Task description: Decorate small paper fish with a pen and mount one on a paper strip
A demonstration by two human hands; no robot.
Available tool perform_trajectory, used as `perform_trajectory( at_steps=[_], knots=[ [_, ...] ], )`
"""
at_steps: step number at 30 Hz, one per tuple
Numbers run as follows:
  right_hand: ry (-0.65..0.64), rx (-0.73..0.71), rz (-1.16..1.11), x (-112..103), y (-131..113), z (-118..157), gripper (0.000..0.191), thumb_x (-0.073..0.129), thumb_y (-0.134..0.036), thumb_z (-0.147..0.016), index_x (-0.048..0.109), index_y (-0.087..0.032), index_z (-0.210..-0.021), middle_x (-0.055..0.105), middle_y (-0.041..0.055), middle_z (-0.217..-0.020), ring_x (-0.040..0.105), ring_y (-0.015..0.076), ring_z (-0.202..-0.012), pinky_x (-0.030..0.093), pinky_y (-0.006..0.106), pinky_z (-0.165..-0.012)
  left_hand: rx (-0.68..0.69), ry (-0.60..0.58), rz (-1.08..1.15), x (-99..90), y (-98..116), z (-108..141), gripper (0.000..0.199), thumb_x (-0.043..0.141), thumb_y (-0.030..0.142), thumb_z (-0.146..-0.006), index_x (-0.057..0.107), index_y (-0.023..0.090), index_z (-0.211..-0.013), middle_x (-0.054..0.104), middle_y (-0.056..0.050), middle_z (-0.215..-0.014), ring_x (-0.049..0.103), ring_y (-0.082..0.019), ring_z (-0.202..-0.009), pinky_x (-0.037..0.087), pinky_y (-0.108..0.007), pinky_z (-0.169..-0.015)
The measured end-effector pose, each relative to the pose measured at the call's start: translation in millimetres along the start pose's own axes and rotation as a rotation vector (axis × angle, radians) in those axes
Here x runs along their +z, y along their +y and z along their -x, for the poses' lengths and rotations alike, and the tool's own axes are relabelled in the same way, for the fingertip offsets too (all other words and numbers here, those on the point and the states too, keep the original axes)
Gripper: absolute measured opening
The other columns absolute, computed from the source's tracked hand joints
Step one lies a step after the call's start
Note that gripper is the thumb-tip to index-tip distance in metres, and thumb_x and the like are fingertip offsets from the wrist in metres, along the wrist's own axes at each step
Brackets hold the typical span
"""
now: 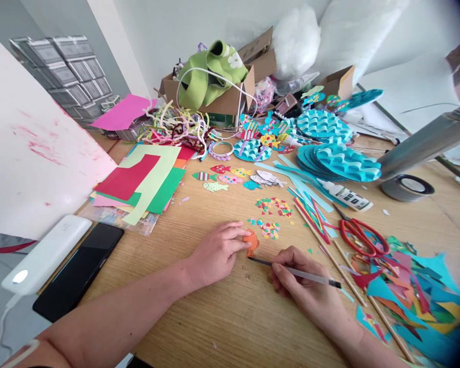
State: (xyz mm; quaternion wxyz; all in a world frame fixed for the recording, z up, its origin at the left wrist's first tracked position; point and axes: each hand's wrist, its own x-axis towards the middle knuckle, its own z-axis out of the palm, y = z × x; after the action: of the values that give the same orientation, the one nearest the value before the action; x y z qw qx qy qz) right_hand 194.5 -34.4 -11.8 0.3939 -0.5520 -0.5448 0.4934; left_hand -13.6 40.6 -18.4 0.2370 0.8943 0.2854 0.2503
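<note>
Orange paper fish [253, 240] lies mid-table, just left of loose paper dots [269, 230]; left hand [219, 253] rests fingers on its left edge unclasped, presumably steadying it, while right hand [304, 286] pinches pen [310, 276] towards its tip, likely for control.

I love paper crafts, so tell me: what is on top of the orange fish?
Fingertips of the left hand rest on one edge of the orange fish. The part beneath them is covered.
</note>
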Motion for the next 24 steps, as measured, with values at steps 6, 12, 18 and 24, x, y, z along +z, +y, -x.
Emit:
perform_trajectory(
  at_steps=[6, 12, 18, 24],
  knots=[
    [0.058, 0.036, -0.087, -0.1, 1.4, 0.6, 0.031, 0.059, -0.048, -0.089, 0.055, -0.020, -0.078, 0.061, 0.0002, -0.056, 0.054, 0.0109, -0.044, 0.043, 0.019, -0.040, 0.002, -0.003, -0.009, -0.6, -0.1, 0.1, 0.046, 0.042, -0.005, -0.078, 0.070, 0.013, -0.109, 0.064, -0.009, -0.123, 0.048, -0.023, -0.128, 0.042, -0.040, -0.109],
    [0.076, 0.052, -0.070, 0.5, 0.1, -0.5, 0.035, 0.060, -0.052, -0.087, 0.055, -0.019, -0.078, 0.061, 0.0005, -0.055, 0.055, 0.0105, -0.043, 0.045, 0.019, -0.039, -0.007, -0.013, -0.010, -0.9, 1.4, -0.1, 0.047, 0.042, -0.005, -0.079, 0.070, 0.015, -0.111, 0.064, -0.008, -0.124, 0.048, -0.023, -0.129, 0.042, -0.041, -0.110],
    [0.073, 0.050, -0.065, 0.6, 0.0, -1.8, 0.035, 0.060, -0.052, -0.087, 0.055, -0.019, -0.078, 0.061, 0.0003, -0.056, 0.055, 0.0104, -0.043, 0.045, 0.019, -0.039, 0.001, -0.009, -0.013, -0.3, 0.5, -0.3, 0.046, 0.042, -0.005, -0.079, 0.070, 0.013, -0.110, 0.064, -0.009, -0.123, 0.047, -0.023, -0.129, 0.042, -0.041, -0.109],
    [0.076, 0.060, -0.047, 0.7, -2.0, -0.5, 0.035, 0.060, -0.052, -0.086, 0.055, -0.019, -0.078, 0.061, 0.0001, -0.056, 0.055, 0.0104, -0.042, 0.045, 0.019, -0.039, 0.001, 0.000, -0.014, -0.5, 1.1, 0.1, 0.046, 0.042, -0.005, -0.080, 0.070, 0.015, -0.111, 0.064, -0.008, -0.123, 0.048, -0.023, -0.128, 0.043, -0.041, -0.109]
  ],
)
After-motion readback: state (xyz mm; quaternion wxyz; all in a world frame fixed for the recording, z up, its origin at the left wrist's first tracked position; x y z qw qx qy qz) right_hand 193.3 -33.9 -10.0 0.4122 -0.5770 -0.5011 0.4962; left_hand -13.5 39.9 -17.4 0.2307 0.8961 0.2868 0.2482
